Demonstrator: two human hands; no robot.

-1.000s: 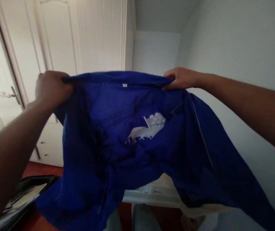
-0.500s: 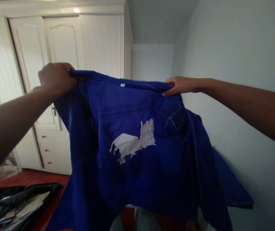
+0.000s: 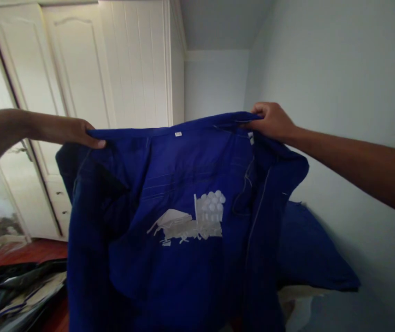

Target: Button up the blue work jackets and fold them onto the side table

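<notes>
A blue work jacket hangs spread out in front of me, its inside facing my way. My left hand pinches the collar edge at the left, with the thumb on the near side. At the right, my right hand grips the other end of the collar. Between them a small white label shows at the neck. Pale embroidery backing lies across the middle of the back panel. The lower part of the jacket runs out of view.
A white wardrobe stands behind at the left. On the red floor lies an open black bag or suitcase with clothes inside. A dark blue cushion or cloth sits low at the right, by the pale wall.
The left hand has lowered and turned, with its thumb now showing. My right hand has shifted slightly right and up. The collar stretches wider, and the view has shifted a little.
</notes>
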